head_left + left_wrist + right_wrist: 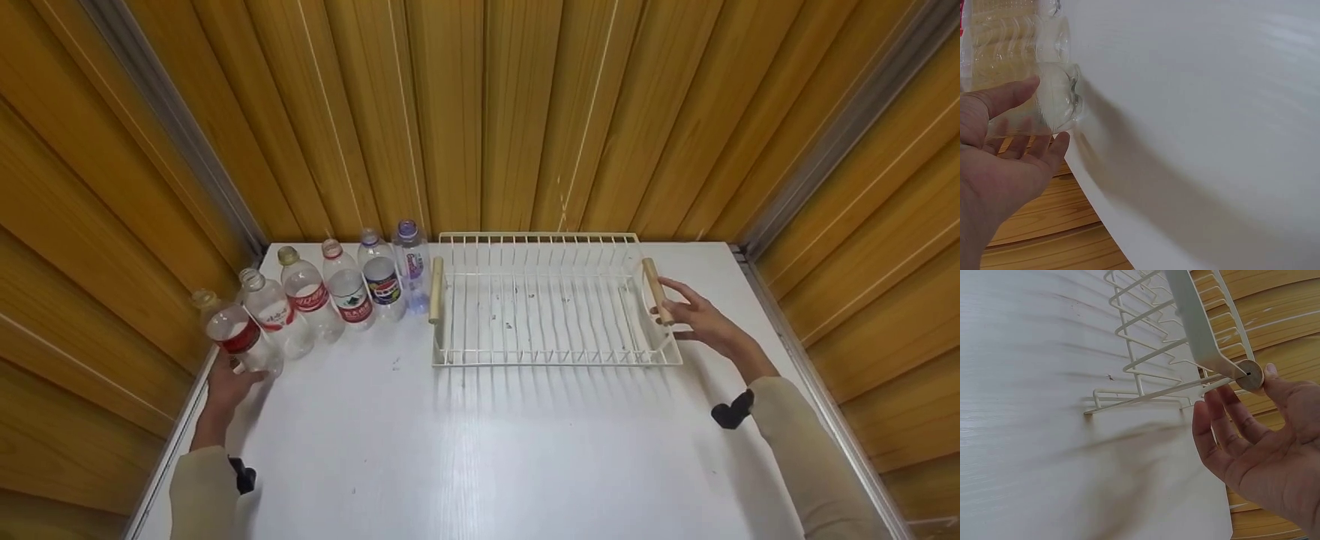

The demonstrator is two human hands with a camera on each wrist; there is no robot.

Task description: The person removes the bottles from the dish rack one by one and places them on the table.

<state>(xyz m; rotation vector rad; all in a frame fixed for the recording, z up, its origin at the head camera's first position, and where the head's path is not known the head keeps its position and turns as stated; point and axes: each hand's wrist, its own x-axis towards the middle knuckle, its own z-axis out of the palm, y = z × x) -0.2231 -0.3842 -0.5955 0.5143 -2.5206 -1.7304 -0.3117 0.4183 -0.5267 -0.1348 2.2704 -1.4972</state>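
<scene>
At the left end of a row of clear plastic bottles, my left hand (229,384) holds the red-labelled plastic bottle (238,334) low near its base. In the left wrist view the thumb (1013,97) lies on one side of this bottle's clear base (1059,98), the fingers on the other. Over on the right, my right hand (701,319) grips the wooden handle (657,291) of a white wire dish rack (555,365). Seen from the right wrist, the thumb is at the end of the handle (1251,376), with curled fingers (1210,439) below it.
Several more uncapped bottles stand beside the held one, among them a Pepsi-labelled bottle (384,283) and a slim purple-necked bottle (412,262) close to the rack's left handle (436,291). Wood-patterned walls (517,112) enclose the white table (450,457) at the back and sides.
</scene>
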